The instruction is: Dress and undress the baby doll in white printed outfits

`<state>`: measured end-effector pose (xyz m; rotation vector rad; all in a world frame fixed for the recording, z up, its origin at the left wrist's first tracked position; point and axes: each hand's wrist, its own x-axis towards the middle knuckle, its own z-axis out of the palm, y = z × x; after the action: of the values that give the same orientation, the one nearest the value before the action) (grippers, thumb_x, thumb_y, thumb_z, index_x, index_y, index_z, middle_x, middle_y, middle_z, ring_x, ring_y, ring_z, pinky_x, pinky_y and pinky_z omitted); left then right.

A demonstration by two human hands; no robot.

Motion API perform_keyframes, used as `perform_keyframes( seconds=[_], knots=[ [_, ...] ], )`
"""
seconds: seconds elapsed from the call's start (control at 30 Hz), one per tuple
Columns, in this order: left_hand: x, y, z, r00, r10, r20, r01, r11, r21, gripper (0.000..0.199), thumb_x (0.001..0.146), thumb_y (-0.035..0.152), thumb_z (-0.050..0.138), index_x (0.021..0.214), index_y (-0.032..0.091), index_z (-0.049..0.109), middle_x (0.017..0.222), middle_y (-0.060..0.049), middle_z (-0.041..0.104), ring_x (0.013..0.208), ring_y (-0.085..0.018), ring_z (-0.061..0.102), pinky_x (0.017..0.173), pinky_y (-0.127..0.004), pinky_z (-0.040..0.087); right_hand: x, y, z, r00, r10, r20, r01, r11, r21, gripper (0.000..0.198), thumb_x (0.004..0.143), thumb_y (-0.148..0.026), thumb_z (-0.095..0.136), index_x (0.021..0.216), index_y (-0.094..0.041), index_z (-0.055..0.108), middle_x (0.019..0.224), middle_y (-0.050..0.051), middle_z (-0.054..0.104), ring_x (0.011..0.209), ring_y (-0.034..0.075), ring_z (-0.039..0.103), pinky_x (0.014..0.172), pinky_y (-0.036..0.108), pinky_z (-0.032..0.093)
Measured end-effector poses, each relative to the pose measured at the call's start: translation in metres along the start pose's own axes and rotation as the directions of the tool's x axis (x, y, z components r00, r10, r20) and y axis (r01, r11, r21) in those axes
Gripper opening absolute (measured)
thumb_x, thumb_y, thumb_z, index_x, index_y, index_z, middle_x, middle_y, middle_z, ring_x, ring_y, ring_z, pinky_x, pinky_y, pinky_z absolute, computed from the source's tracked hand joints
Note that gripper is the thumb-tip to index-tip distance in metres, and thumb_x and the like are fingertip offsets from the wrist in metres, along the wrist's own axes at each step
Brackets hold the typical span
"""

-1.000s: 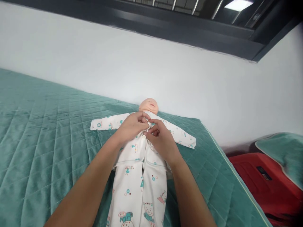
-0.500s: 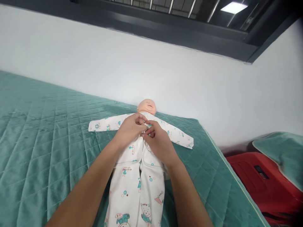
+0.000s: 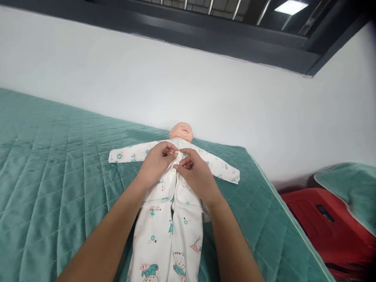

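Observation:
A baby doll lies on its back with its head by the wall, dressed in a white printed baby shirt with both sleeves spread wide. White printed trousers cover its legs and reach toward me. At the chest, my left hand pinches the shirt's front edge. Facing it, my right hand has thumb and fingers closed on the other side of the same opening. A small pale button shows between the fingertips, and another button sits just below.
A green quilted cover spreads under the doll, its edge sloping down on the right. Beyond that edge stands a red case with a green cloth over it. Behind rises a white wall below a dark window frame.
My left hand has shifted slightly left, away from the right fingertips, so a button now shows between them. My right hand stays nearly in place.

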<state>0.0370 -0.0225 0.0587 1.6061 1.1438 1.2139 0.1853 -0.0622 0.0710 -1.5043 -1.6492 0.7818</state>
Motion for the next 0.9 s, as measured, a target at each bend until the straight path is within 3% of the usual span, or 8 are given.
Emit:
perform_keyframes(
  seconds=[0.23,0.37,0.57,0.73,0.83,0.9],
  knots=[
    [-0.003,0.001,-0.001,0.976,0.216,0.016,-0.216,0.975,0.044,0.031,0.087,0.012,0.043,0.094,0.024,0.07,0.103,-0.002,0.063,0.099,-0.017,0.059,0.087,-0.029,0.044,0.002,0.005,-0.002,1.0,-0.023,0.002,0.023,0.999,0.034,0.043,0.079,-0.029,0.065,0.12,-0.028,0.055,0.086,-0.004,0.063,0.071,0.012,0.056,0.068,0.028,0.046],
    [-0.004,0.001,0.0,0.969,0.245,0.021,-0.246,0.966,0.084,0.031,0.086,0.01,0.041,0.088,0.022,0.069,0.102,-0.004,0.062,0.098,-0.018,0.059,0.087,-0.03,0.044,0.003,0.008,-0.003,0.999,-0.031,0.011,0.03,0.997,0.077,0.053,0.078,-0.031,0.067,0.128,-0.026,0.05,0.087,-0.003,0.063,0.072,0.012,0.055,0.066,0.027,0.046],
    [-0.005,0.0,0.002,0.973,0.232,0.017,-0.231,0.958,0.171,0.033,0.085,0.009,0.041,0.088,0.023,0.071,0.104,-0.004,0.063,0.096,-0.017,0.06,0.086,-0.03,0.046,0.002,0.007,-0.003,0.999,-0.024,0.021,0.022,0.997,0.073,0.053,0.079,-0.031,0.065,0.129,-0.027,0.049,0.088,-0.003,0.063,0.073,0.012,0.055,0.068,0.028,0.046],
    [-0.005,0.002,-0.002,0.973,0.23,-0.027,-0.225,0.968,0.109,0.03,0.084,0.011,0.044,0.086,0.023,0.072,0.103,-0.002,0.065,0.098,-0.017,0.059,0.087,-0.028,0.044,-0.004,-0.007,-0.008,1.0,0.016,0.025,-0.015,0.999,-0.033,0.048,0.082,-0.032,0.062,0.128,-0.027,0.049,0.091,-0.002,0.064,0.075,0.014,0.057,0.07,0.03,0.046],
    [-0.007,0.01,-0.008,0.987,0.158,-0.032,-0.156,0.987,0.05,0.023,0.085,0.018,0.048,0.087,0.022,0.071,0.095,-0.002,0.066,0.085,-0.016,0.06,0.077,-0.027,0.045,-0.013,-0.022,-0.01,0.999,0.044,-0.01,-0.045,0.982,-0.184,0.033,0.083,-0.038,0.062,0.112,-0.025,0.053,0.087,0.0,0.064,0.077,0.017,0.058,0.069,0.032,0.044],
    [-0.009,0.016,-0.013,0.997,0.07,0.026,-0.071,0.997,0.018,0.021,0.085,0.023,0.05,0.09,0.021,0.07,0.08,0.0,0.065,0.07,-0.014,0.057,0.066,-0.026,0.044,-0.02,-0.031,-0.008,0.997,0.067,-0.044,-0.078,0.936,-0.344,0.024,0.083,-0.042,0.061,0.095,-0.023,0.054,0.085,0.003,0.062,0.075,0.019,0.057,0.064,0.032,0.04]
  ],
)
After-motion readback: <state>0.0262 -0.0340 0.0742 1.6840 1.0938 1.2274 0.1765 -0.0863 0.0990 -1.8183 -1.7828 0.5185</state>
